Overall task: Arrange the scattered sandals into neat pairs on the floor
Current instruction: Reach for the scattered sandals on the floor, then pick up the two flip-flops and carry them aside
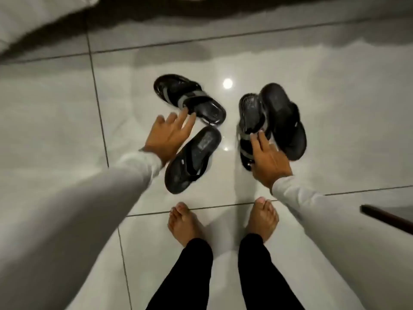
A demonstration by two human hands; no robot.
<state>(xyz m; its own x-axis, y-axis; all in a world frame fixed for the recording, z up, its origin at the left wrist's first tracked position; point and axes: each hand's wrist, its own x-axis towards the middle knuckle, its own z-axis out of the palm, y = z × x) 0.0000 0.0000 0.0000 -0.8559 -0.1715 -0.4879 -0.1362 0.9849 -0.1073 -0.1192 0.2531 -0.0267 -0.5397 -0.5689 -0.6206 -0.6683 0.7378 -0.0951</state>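
Several black sandals lie on the glossy white tile floor. A grey-strapped slide (190, 98) lies at the upper left, angled. A black flip-flop (193, 159) lies below it, toe toward me. On the right, a second grey-strapped slide (251, 117) and a second black flip-flop (282, 119) lie side by side. My left hand (168, 135) hovers with fingers spread, fingertips at the strap of the upper-left slide. My right hand (267, 158) rests on the right slide, fingers over its strap; whether it grips is unclear.
My bare feet (185, 222) (263, 218) stand on the tiles just below the sandals. A white bed edge (40, 16) runs along the top, dark beneath it. A dark wooden furniture edge (386, 218) juts in at the right.
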